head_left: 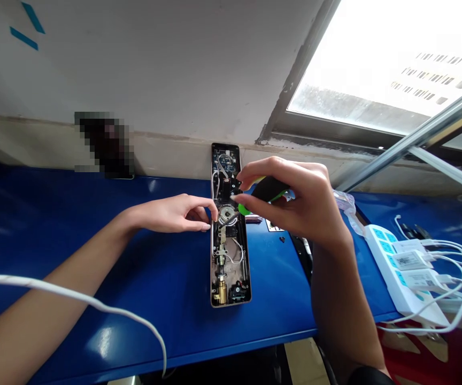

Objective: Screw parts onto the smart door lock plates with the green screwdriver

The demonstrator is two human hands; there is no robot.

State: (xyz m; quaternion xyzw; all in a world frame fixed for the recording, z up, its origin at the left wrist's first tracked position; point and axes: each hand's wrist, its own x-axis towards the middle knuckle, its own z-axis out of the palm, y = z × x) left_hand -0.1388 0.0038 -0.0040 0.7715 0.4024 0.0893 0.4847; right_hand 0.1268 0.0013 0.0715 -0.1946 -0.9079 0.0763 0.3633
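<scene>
A long, narrow case of an electronic door lock (248, 267) lies open on the blue table, its far end near the wall. Inside it are a circuit board (223, 160), a round metal part (226, 215), white wires and a brass cylinder (222, 292). My left hand (175, 213) pinches the case's left rim, index finger bent over it and thumb low on the side. In my right hand (295, 195) is a screwdriver (269, 191) with a black and green handle. Its shaft slants down to the left, into the case near the round part; the exact tip contact is unclear.
On the right, a white power strip (379, 248) carries several chargers and cables. Small dark parts (282, 239) lie right of the case. A white cable (106, 307) crosses over my left forearm. A metal frame bar (399, 144) and the wall bound the table's back.
</scene>
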